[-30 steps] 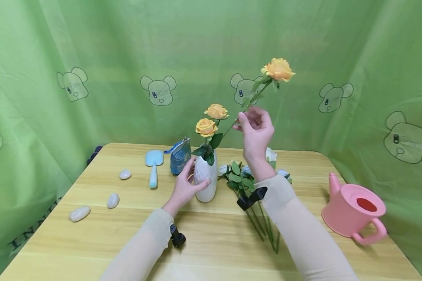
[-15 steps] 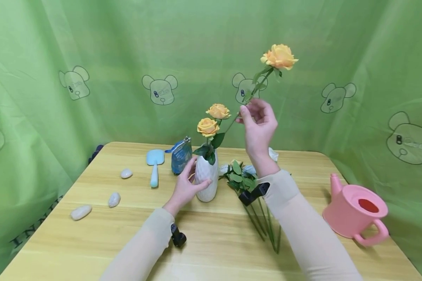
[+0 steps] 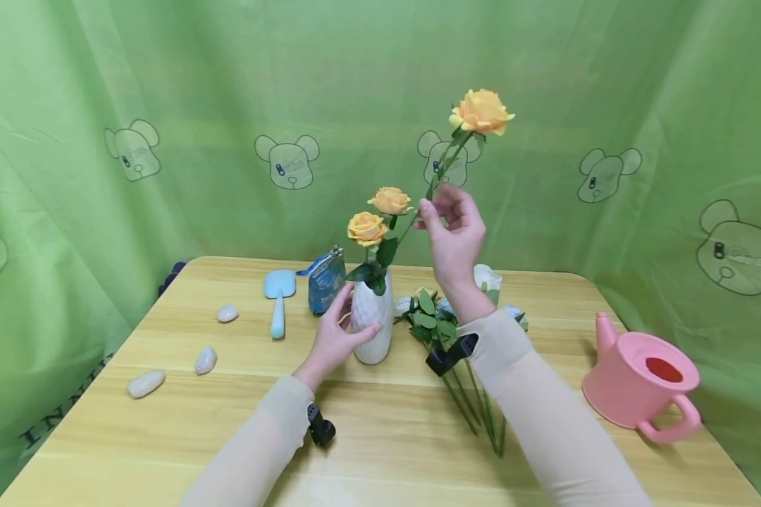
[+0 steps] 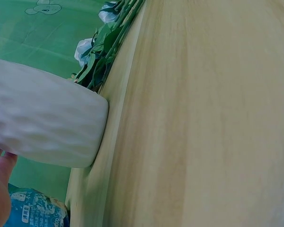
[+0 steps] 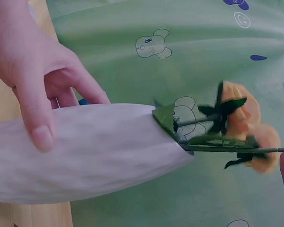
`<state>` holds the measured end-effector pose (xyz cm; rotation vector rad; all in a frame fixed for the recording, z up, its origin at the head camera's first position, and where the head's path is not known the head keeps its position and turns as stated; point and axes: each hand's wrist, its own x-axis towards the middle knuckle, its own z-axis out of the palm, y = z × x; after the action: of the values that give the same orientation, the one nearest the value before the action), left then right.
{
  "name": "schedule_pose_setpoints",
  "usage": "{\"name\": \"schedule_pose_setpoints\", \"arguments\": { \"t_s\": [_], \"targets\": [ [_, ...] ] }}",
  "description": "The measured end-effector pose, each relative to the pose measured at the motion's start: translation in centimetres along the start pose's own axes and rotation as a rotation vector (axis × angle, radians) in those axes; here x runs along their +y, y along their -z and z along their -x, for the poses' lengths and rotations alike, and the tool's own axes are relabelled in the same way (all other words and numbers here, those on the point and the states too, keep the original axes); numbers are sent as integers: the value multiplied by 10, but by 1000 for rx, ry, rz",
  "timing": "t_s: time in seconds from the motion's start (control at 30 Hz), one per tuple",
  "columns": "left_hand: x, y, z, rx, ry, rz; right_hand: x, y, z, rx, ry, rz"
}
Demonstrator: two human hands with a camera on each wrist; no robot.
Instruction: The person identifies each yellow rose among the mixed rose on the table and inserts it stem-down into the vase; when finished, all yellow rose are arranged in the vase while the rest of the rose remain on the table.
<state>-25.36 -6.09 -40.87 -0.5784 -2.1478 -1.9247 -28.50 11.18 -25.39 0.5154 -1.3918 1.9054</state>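
Near the counter's (image 3: 380, 458) left edge lies a long stone (image 3: 146, 384), with a ribbed stone (image 3: 206, 360) to its right and a small pale stone (image 3: 227, 313) farther back; spread well apart like this, they look simply set aside. Next comes a light-blue scoop (image 3: 278, 285), its blade towards the far edge and its handle towards the near one, perhaps turned so for easy picking up. A blue bag (image 3: 326, 283) stands just beside it, nearer the far edge. The left hand (image 3: 331, 341) holds the white vase (image 3: 374, 324) upright left of the counter's middle, thumb across the front and fingers curled round the side – most likely to steady it. Two orange roses, a front rose (image 3: 366, 229) and a back rose (image 3: 390, 201), stand in its mouth. Above and to the right, the right hand (image 3: 459, 236) has thumb and fingers pinched on the stem of a taller rose (image 3: 482, 111), which slants down to the vase's mouth; held partway up, it can probably be guided well, though its lower end is hidden. Under that forearm lies a flower bundle (image 3: 426, 320), blooms towards the far edge, stems towards the near one – handy for grasping, I'd judge. A pink watering can (image 3: 630, 380) stands by the right edge, out of the hands' way.
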Motion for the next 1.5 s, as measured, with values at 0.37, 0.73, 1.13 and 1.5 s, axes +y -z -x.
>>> {"name": "schedule_pose_setpoints", "arguments": {
  "t_s": [0.37,0.73,1.13,1.5],
  "targets": [
    [1,1,1,7,5,-7,-2,-1,0,-114,86,106],
    [-4,-1,4,12,5,-18,26,11,27,-143,-201,161],
    [-2,-1,2,4,1,-8,51,52,54,-304,-464,214],
    [-1,1,1,7,-10,-10,74,117,85,-287,-544,221]
  ]
}}
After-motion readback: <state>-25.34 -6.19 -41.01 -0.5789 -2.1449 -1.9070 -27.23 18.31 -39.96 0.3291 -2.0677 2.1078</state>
